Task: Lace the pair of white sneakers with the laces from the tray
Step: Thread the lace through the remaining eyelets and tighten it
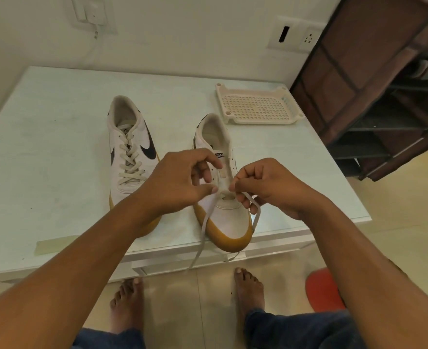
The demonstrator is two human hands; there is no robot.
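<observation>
Two white sneakers with tan soles stand on the white table [44, 147], toes toward me. The left sneaker [130, 147] is laced up to its top eyelets. The right sneaker [229, 217] has a white lace [203, 231] through its lowest eyelets only. My left hand [180, 180] pinches the left strand of that lace above the shoe's tongue. My right hand [263, 187] pinches the right strand, which loops around its fingers. The left strand hangs down past the table's front edge. The perforated cream tray [255, 104] at the back right has nothing in it.
A dark shelf rack [384, 96] stands to the right of the table. My bare feet [248, 285] are on the tiled floor below the table's front edge, with a red object [323, 288] beside them. Wall sockets [296, 34] are behind.
</observation>
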